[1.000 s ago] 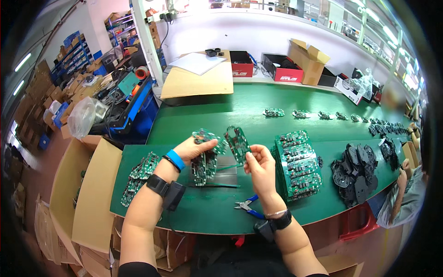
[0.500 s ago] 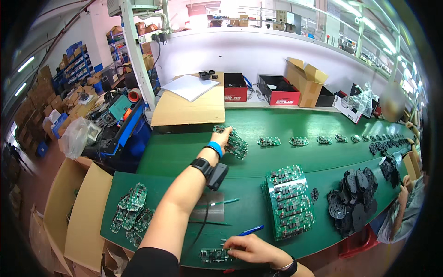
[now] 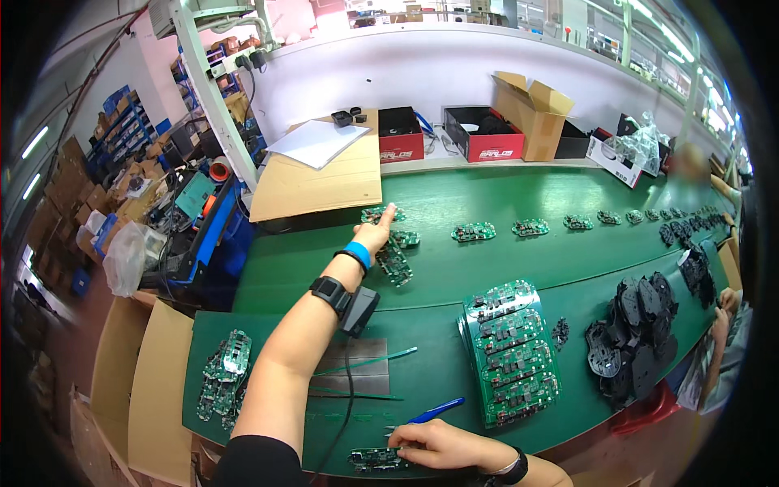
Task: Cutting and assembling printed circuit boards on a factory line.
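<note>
Boards [image 3: 395, 266], in one tight bundle half a second ago, have spread and now fan out around the left hand [image 3: 373, 234] at the centre of the frame; whether its fingers grip them cannot be told. Well apart from it, the right hand [image 3: 438, 445] stays at lower centre, fingertips at the right end of a single board [image 3: 370, 459], its grip unclear, near the blue-handled pliers [image 3: 436, 411].

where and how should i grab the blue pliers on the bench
Probably by the free end of the blue handle, coming from the upper right: it slants out that way past the right hand, which hides part of the pliers.
</note>
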The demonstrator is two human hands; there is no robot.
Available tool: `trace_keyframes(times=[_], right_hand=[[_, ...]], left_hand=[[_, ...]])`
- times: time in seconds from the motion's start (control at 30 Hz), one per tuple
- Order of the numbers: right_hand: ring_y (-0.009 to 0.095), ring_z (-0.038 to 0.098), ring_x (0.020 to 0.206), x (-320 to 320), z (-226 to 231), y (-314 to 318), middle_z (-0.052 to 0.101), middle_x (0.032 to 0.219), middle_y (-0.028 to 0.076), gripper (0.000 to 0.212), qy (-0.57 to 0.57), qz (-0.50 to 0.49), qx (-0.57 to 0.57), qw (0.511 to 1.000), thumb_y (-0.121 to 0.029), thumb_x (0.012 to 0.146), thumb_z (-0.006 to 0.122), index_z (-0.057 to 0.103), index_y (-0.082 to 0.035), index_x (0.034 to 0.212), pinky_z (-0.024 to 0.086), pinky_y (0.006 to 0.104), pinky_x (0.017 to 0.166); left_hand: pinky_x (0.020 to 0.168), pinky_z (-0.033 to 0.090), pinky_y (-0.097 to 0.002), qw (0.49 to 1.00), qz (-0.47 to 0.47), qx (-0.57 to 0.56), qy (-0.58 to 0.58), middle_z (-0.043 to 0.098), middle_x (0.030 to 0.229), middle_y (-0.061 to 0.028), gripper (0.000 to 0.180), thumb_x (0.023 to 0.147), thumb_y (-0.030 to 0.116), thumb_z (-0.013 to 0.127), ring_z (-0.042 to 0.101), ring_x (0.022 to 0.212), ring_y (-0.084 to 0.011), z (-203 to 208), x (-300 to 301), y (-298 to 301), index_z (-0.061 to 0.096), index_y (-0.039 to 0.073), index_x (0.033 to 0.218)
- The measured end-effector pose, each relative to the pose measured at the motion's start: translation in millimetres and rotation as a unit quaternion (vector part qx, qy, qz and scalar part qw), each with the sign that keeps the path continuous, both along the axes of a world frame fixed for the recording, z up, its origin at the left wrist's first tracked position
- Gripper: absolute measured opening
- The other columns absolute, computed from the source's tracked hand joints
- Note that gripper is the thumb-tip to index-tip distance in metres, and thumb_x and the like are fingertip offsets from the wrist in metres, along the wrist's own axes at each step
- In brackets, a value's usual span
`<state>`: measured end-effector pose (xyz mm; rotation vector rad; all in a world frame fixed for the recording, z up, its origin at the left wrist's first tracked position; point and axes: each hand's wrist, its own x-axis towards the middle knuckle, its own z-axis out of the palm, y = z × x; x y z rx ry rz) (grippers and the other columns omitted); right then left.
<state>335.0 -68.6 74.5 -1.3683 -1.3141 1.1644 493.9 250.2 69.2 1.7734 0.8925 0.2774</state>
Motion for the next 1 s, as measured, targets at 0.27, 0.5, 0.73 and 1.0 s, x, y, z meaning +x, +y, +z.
trace_keyframes(times=[0.27, 0.5, 0.73, 1.0], right_hand=[[0.02, 0.058, 0.063, -2.3, -0.5, -1.5, 0.06, 0.072, 0.011, 0.015, 0.034, -0.031, -0.007, 0.999, -0.009, 0.087, 0.056, 0.054, -0.001, 0.1, 0.045, 0.0311, 0.059], [0.018, 0.057, 0.064, -2.4, -0.3, 0.3, 0.059, 0.071, 0.01, 0.015, 0.031, -0.027, -0.024, 0.999, -0.009, 0.087, 0.056, 0.054, 0.0, 0.099, 0.046, 0.0291, 0.06], [0.016, 0.057, 0.065, -3.2, -2.0, -0.6, 0.059, 0.071, 0.008, 0.016, 0.024, -0.035, -0.035, 0.998, -0.01, 0.088, 0.057, 0.056, 0.0, 0.1, 0.046, 0.0289, 0.06], [0.011, 0.059, 0.072, -4.1, 3.5, -1.6, 0.064, 0.081, 0.005, 0.019, 0.025, -0.03, -0.074, 0.997, -0.012, 0.089, 0.06, 0.059, -0.001, 0.104, 0.047, 0.0239, 0.064]], left_hand=[[0.054, 0.049, -0.0374, 0.992, 0.006, -0.109, -0.066, 0.058, 0.074, -0.0105, 0.039, 0.082, 0.043, 0.067, 0.06, 0.064, -0.0227, -7.9, -52.4, 59.2, 0.06, 0.007, 0.097], [0.053, 0.049, -0.0406, 0.987, 0.034, -0.031, 0.155, 0.057, 0.074, -0.0113, 0.061, 0.075, 0.061, 0.064, 0.058, 0.065, -0.024, -8.8, -77.2, 104.5, 0.061, 0.002, 0.091], [0.058, 0.047, -0.0471, 0.973, 0.23, 0.014, -0.005, 0.058, 0.083, -0.015, 0.056, 0.076, 0.05, 0.067, 0.056, 0.073, -0.0284, -7.9, -115.1, 154.7, 0.06, -0.005, 0.084], [0.05, 0.044, -0.0385, 0.915, 0.379, 0.085, -0.111, 0.06, 0.067, -0.0127, 0.02, 0.077, 0.016, 0.061, 0.056, 0.053, -0.0248, -70.9, -143.8, 229.6, 0.061, -0.004, 0.072]])
